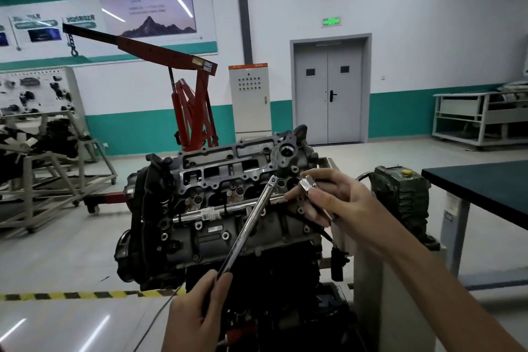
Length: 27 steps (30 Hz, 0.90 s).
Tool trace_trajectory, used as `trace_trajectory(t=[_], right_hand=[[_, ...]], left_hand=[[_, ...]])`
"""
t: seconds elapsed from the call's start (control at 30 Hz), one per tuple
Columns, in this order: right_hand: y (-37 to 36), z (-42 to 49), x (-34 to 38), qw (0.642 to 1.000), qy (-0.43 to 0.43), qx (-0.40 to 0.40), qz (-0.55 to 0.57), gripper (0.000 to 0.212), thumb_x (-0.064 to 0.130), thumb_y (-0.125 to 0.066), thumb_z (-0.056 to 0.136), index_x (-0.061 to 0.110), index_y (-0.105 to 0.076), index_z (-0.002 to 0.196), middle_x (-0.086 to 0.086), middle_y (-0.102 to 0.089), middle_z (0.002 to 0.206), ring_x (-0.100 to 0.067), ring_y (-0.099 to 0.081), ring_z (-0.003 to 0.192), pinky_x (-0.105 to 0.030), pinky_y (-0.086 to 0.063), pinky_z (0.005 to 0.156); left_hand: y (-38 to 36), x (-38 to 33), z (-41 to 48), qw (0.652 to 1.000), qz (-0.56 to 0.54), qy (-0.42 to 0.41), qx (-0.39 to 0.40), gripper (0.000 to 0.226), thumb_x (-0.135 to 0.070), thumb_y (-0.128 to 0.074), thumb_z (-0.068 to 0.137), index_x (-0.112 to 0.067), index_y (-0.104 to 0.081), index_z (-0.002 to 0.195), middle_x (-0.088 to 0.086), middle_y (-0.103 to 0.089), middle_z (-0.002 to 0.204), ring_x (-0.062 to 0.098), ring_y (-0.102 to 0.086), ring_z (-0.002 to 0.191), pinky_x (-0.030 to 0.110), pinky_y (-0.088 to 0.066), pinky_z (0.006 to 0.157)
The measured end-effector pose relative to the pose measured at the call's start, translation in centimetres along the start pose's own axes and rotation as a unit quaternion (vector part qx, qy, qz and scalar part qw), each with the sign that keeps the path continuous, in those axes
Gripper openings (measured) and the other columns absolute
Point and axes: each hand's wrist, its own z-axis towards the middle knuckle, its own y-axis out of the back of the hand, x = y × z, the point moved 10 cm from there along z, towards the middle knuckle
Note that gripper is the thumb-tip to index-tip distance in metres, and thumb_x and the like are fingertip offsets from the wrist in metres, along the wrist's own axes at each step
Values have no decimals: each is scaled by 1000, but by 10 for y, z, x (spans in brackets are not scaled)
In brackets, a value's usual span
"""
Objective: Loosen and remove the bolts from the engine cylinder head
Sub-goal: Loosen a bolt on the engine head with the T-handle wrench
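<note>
Engine (200, 243) — grey floor (71, 260), teal-banded walls (428, 23) (doors (328, 94) shut).

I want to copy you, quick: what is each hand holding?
Left hand: closed round the long wrench.
Right hand: pinching a small silver socket.

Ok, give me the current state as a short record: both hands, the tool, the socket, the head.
left hand: grips the lower end of the breaker bar
right hand: pinches a silver socket
breaker bar: slants up across the cylinder head, drive end bare
socket: close to the bar's drive end, not fitted on it
cylinder head: top uncovered, no tool on any bolt
step: socket not yet mounted, loosening not under way
</note>
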Motion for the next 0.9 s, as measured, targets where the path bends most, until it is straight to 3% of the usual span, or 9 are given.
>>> trace_trajectory(t=[0.1, 0.2, 0.3, 0.37, 0.43, 0.57, 0.67, 0.77, 0.9], right_hand=[[-2, 10, 10, 1000, 16, -6, -20, 33, 31, -70, 80, 8, -61, 103, -12, -71, 91, -23, -49, 57, -20, -41, 47], [4, 20, 13, 998, 16, -41, -54, 35, 40, -76, 72, 10, -70, 89, -14, -59, 65, -27, -40, 56, -20, -33, 42], [8, 28, 12, 996, 15, -75, -47, 41, 48, -78, 65, 11, -69, 82, -24, -53, 70, -22, -41, 50, -20, -32, 42], [7, 32, 11, 995, 10, -79, -63, 40, 50, -77, 67, 13, -67, 80, -20, -52, 69, -21, -40, 47, -20, -31, 40], [4, 35, 12, 994, 7, -74, -83, 38, 50, -75, 69, 14, -65, 76, -16, -52, 65, -20, -38, 45, -20, -31, 40], [-3, 37, 17, 994, 11, -53, -91, 40, 44, -71, 75, 6, -60, 74, -10, -60, 68, -13, -41, 42, -18, -34, 42], [-5, 38, 22, 993, 14, -47, -105, 38, 38, -70, 78, 2, -57, 73, -7, -63, 69, -11, -41, 41, -15, -34, 40], [-7, 39, 26, 990, 23, -47, -127, 31, 35, -70, 79, 9, -56, 69, -10, -61, 67, -13, -41, 41, -17, -34, 39], [-11, 42, 41, 978, 61, -42, -195, 30, 32, -70, 79, 13, -54, 63, -10, -62, 65, -12, -48, 44, -20, -38, 42]], left_hand=[[2, -3, 3, 998, 38, -40, 3, 24, -37, -60, 87, -24, -50, 69, 9, -38, 40, 3, -33, 35, 34, -30, 45], [0, -3, 4, 997, 54, -57, 21, 29, -52, -50, 80, -26, -47, 68, 9, -42, 41, 12, -37, 34, 32, -31, 43], [1, -3, 4, 996, 61, -70, 18, 30, -54, -48, 78, -25, -48, 71, 7, -42, 41, 9, -36, 34, 32, -33, 44], [0, 3, 4, 995, 72, -63, 17, 22, -40, -59, 82, -25, -50, 69, 10, -46, 43, 11, -38, 34, 34, -34, 45], [0, 7, 3, 995, 78, -58, 20, 30, -25, -63, 84, -25, -49, 58, 11, -47, 43, 11, -39, 35, 34, -33, 45], [-4, 4, 2, 995, 56, -63, 58, 15, -33, -53, 81, -27, -51, 68, 5, -45, 41, 12, -42, 36, 32, -32, 45], [-5, 7, 2, 995, 54, -64, 59, 27, -36, -55, 91, -27, -50, 66, 6, -46, 43, 8, -41, 38, 29, -31, 45], [-8, 11, 2, 994, 57, -51, 75, 32, -32, -57, 92, -23, -50, 63, 9, -46, 45, 12, -42, 39, 33, -31, 47], [-11, 9, 0, 993, 49, -49, 98, 21, -41, -47, 83, -22, -53, 75, 9, -45, 47, 20, -44, 44, 31, -30, 49]])
